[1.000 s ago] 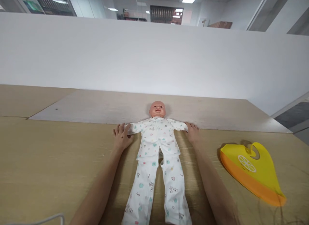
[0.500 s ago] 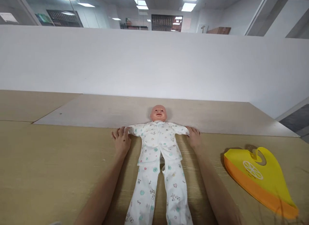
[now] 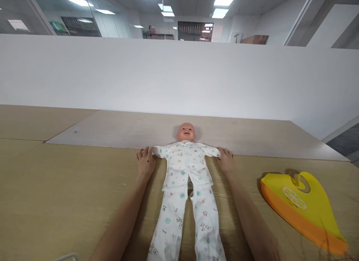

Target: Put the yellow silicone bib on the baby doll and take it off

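Note:
A baby doll (image 3: 185, 162) in white printed pyjamas lies face up on the wooden table (image 3: 56, 186), arms spread and head away from me. My left hand (image 3: 146, 162) rests at the end of the doll's sleeve on the left side, its fingers curled onto the cuff. Over on the right side, my right hand (image 3: 226, 160) lies at the other cuff with its fingers bent onto the cloth. Both of my forearms run alongside the doll's legs.
A yellow and orange bib (image 3: 303, 203) with a lemon print lies on the table to the right. A paler board (image 3: 126, 130) covers the table's far part under the doll's head. Behind it stands a white partition wall (image 3: 168, 74).
My left hand has shifted a little to the right, closer in on the sleeve end. The view has tipped slightly; the doll and the bib lie where they were.

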`<state>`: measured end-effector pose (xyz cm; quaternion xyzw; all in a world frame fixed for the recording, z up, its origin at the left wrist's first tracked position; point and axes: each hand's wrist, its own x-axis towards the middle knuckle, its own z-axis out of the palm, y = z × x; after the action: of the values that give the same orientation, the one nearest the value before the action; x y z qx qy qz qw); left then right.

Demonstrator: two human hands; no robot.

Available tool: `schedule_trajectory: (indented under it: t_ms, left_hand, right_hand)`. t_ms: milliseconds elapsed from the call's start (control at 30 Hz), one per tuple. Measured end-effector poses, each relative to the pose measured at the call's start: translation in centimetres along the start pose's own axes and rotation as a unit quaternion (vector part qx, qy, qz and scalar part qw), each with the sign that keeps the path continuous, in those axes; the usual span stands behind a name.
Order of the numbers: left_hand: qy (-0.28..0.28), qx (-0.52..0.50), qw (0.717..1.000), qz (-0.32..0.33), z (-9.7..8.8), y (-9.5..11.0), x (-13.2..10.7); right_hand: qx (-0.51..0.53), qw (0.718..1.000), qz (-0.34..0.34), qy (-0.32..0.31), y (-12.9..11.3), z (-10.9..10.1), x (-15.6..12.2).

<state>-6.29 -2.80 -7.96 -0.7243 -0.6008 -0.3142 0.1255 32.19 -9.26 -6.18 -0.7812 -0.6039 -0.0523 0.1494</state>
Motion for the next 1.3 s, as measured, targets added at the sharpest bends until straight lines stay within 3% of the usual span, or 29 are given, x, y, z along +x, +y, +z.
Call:
schedule_trajectory:
  t_ms: [333, 1033, 1167, 1300]
  left_hand:
    - [-0.001, -0.009, 1.0, -0.009, -0.6, 2.1, 0.1]
    - [0.005, -0.006, 1.0, -0.02, -0.6, 1.6, 0.2]
    - [0.04, -0.008, 0.999, 0.005, -1.6, 2.7, -1.4]
    - [-0.029, -0.015, 0.996, 0.078, -3.6, 3.8, -4.8]
  right_hand:
    - [0.038, 0.999, -0.016, 0.022, 0.0, 0.2, -0.3]
    - [0.052, 0.996, -0.014, 0.068, 0.7, 0.9, 0.2]
    - [0.031, 0.992, -0.007, 0.12, -0.3, 0.2, -0.9]
    - [0.028, 0.99, -0.001, 0.138, -1.8, -0.4, -3.6]
